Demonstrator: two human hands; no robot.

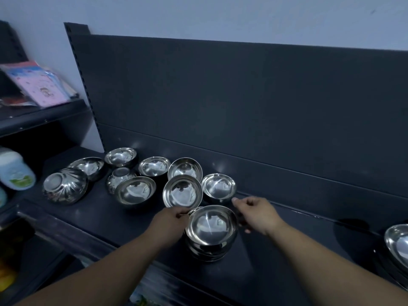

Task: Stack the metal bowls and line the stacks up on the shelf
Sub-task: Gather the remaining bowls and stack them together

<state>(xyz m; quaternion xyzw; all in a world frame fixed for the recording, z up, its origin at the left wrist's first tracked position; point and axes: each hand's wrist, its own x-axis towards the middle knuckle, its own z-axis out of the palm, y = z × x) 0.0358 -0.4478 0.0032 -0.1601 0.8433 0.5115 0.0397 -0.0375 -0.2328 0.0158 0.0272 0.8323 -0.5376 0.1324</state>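
A stack of metal bowls (209,233) stands on the dark shelf (276,257) near its front edge. My left hand (170,219) pinches the top bowl's rim at its left side. At the stack's right side, my right hand (258,213) is by the rim with curled fingers; contact is unclear. Several loose metal bowls lie behind and to the left: one (218,187) just beyond my right hand, a tilted one (182,192), and an upside-down one (65,185) at far left.
Another stack of metal bowls (397,246) sits at the shelf's right edge. The shelf's dark back panel (242,107) rises close behind. At left, a neighbouring rack holds pink packets (42,85) and a white bottle (15,168).
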